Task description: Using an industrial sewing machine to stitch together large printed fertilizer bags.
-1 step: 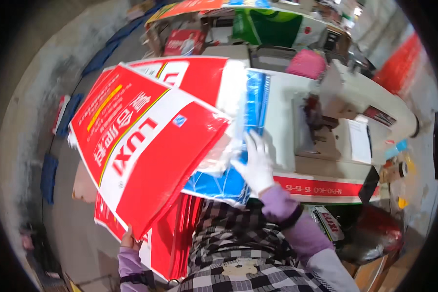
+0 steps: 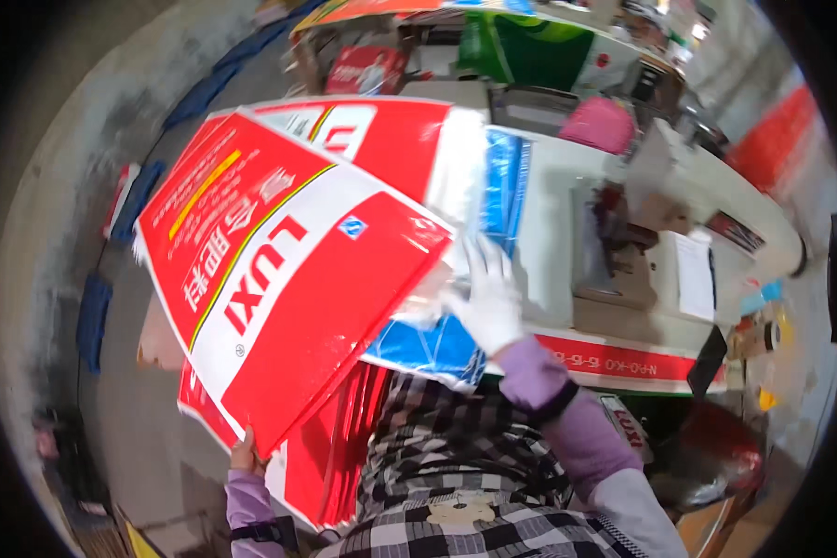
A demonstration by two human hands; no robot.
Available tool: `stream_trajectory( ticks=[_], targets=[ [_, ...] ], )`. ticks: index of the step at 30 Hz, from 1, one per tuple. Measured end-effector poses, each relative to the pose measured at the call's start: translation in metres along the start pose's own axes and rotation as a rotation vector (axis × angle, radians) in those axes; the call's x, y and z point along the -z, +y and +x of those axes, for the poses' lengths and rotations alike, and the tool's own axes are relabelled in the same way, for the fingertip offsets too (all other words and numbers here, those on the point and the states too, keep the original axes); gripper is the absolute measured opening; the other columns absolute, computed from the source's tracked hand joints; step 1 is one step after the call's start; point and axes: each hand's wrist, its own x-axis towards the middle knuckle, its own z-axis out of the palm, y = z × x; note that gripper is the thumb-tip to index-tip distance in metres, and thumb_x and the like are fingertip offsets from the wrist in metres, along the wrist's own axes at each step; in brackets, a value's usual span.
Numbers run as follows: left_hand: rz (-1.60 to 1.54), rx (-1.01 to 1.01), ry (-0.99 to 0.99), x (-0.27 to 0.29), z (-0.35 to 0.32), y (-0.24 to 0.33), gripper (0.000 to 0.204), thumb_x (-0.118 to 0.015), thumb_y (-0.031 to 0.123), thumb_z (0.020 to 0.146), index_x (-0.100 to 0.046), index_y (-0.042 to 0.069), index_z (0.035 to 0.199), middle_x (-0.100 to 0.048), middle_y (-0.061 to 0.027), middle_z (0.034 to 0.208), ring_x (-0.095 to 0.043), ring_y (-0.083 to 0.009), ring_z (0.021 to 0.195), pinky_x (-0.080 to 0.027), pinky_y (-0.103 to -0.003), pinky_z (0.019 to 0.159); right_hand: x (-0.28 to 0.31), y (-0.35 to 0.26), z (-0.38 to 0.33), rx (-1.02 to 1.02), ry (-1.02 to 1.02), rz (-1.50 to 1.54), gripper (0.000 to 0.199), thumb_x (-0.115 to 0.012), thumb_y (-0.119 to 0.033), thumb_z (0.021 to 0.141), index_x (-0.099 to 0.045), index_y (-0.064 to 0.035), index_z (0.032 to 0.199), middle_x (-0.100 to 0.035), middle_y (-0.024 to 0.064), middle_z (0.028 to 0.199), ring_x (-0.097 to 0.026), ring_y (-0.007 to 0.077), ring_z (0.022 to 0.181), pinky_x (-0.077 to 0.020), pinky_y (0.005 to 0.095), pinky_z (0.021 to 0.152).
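Observation:
My left hand [image 2: 244,456] is closed on the near corner of a red and white woven sack [image 2: 316,298], which lies tilted across other sacks. In a white glove, my right hand [image 2: 488,302] has its fingers spread beside the sack's right corner. It is above a blue sack [image 2: 428,349] and some crumpled clear plastic [image 2: 428,296]; whether it touches them I cannot tell. Another red and white sack [image 2: 405,139] lies beneath at the far side. Folded red sacks [image 2: 344,446] hang in a stack at the near edge, by my lap.
On the right of the white table stands a sewing machine [image 2: 725,186], with a white paper [image 2: 695,274] on its base. A pink cushion-like thing [image 2: 597,126] lies behind. Red-and-white strip material [image 2: 614,360] runs along the near table edge. Blue cloths [image 2: 93,321] lie along the left wall.
The view has shifted slightly. My right hand has moved a little left and away from me, closer to the red sack's corner. My left hand keeps its hold.

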Motion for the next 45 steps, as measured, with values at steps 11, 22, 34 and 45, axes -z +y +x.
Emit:
stream_trajectory(
  ticks=[11,22,34,45],
  targets=[
    [0.632,0.143,0.589,0.325,-0.114,-0.141,0.049,-0.062,0.033,0.091,-0.05,0.007,0.131,-0.064,-0.0129,0.112,-0.065,-0.0298,0.096,-0.054,-0.043,0.075,-0.219,-0.139,-0.066,0.275,-0.822,0.137,0.056,-0.052,-0.005,0.08,-0.046,-0.0157,0.134,-0.064,0.0196,0.108,-0.062,0.0344,0.101,-0.0493,0.0463,0.084],
    [0.299,0.291,0.47,0.189,-0.11,-0.262,0.061,-0.065,0.041,0.087,-0.045,0.008,0.135,-0.057,-0.0144,0.123,-0.056,-0.0328,0.111,-0.05,-0.047,0.085,-0.291,0.03,-0.145,-0.32,-0.918,0.092,0.049,-0.052,-0.012,0.088,-0.045,-0.0168,0.136,-0.039,0.0154,0.143,-0.04,0.0362,0.129,-0.0351,0.049,0.106],
    [-0.651,0.565,0.631,0.113,-0.067,-0.297,0.107,-0.07,0.067,0.067,-0.024,0.01,0.145,-0.017,-0.015,0.15,-0.008,-0.0379,0.141,-0.028,-0.06,0.107,-0.324,0.03,-0.124,-1.195,-0.776,0.945,0.044,-0.054,-0.016,0.091,-0.047,-0.0164,0.134,-0.041,0.0137,0.142,-0.041,0.0352,0.128,-0.0373,0.0489,0.103],
    [-1.018,0.38,0.457,0.096,-0.057,-0.327,0.08,-0.057,0.068,0.074,-0.046,0.015,0.133,-0.049,-0.0122,0.134,-0.045,-0.0364,0.119,-0.041,-0.054,0.098,-0.358,0.033,-0.134,-1.319,-0.687,0.988,0.046,-0.055,-0.027,0.093,-0.04,-0.015,0.135,-0.036,0.0079,0.146,-0.037,0.0289,0.131,-0.0369,0.0453,0.104]
  ],
)
